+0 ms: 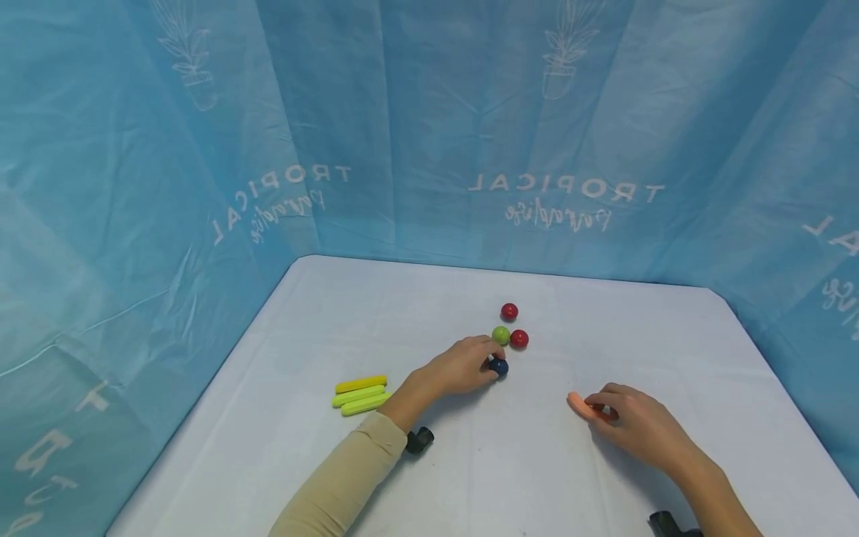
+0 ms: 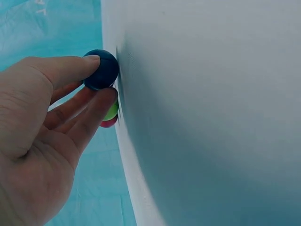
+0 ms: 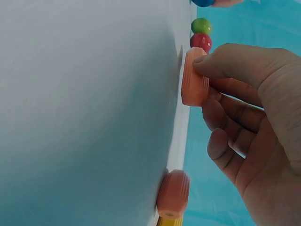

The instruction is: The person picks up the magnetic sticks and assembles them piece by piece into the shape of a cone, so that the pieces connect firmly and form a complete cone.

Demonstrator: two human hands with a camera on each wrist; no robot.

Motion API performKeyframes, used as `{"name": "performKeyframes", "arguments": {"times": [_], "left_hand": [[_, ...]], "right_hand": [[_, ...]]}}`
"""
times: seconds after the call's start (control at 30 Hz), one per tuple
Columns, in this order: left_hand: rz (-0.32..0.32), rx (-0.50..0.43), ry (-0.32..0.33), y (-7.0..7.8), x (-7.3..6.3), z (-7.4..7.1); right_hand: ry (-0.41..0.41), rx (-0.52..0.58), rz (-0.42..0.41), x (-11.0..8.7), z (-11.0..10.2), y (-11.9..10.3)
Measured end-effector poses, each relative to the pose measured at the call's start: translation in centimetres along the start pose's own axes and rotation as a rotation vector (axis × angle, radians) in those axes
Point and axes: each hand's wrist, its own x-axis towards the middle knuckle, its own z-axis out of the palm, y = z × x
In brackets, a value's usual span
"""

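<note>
Far along the white table, my left hand pinches a dark blue ball between thumb and fingertips, low at the tabletop. Just beyond it sit a green ball and two red balls, one red ball beside the green and another red ball farther back. On the right, my right hand holds an orange ribbed stick between thumb and fingers, close over the table. In the right wrist view a second orange ribbed piece lies nearer the wrist, with a yellow piece partly hidden behind it.
Left of my left forearm lie a yellow stick and two yellow-green sticks, the nearest yellow-green stick partly behind the sleeve. Blue printed cloth hangs around the back and sides of the white table.
</note>
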Motion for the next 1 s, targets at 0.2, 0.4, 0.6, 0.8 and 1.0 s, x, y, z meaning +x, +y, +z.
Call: {"name": "performKeyframes", "arguments": {"times": [0.2, 0.4, 0.6, 0.8, 1.0], "left_hand": [[0.012, -0.007, -0.022, -0.1, -0.3, -0.2], [0.020, -0.041, -0.020, -0.2, -0.7, -0.4], [-0.002, -0.076, -0.031, -0.2, -1.6, -0.2], [0.010, -0.088, -0.020, 0.0, -1.7, -0.2], [-0.004, -0.118, -0.017, 0.2, -1.7, -0.1]], "right_hand": [[-0.024, -0.015, 0.017, 0.3, 0.1, -0.4], [0.004, -0.026, -0.003, 0.5, 0.3, -0.8], [-0.007, -0.007, -0.021, 0.5, 0.6, -1.6], [-0.038, 0.002, 0.015, 0.7, 0.5, -2.2], [-0.050, 0.008, 0.007, 1.0, 0.7, -2.9]]}}
